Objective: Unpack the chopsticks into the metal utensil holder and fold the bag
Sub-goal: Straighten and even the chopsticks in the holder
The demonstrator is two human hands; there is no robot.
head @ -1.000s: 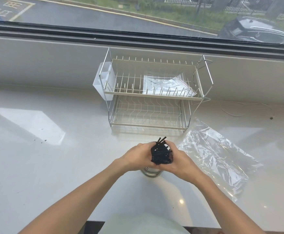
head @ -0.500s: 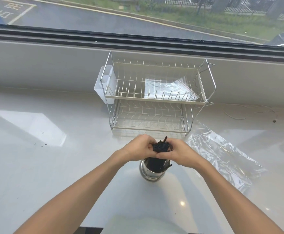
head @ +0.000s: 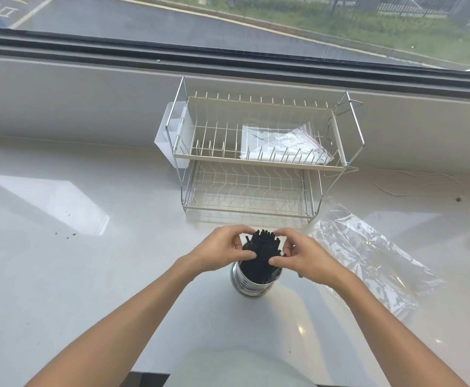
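Black chopsticks [head: 261, 251] in metal holder [head: 249, 284]

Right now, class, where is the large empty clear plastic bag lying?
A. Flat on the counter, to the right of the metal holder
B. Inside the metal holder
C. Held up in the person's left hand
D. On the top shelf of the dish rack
A: the empty clear bag lies spread on the counter, right of the metal holder, and neither hand touches it.

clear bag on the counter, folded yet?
Not folded. The clear bag lies spread and crinkled on the counter, right of the holder.
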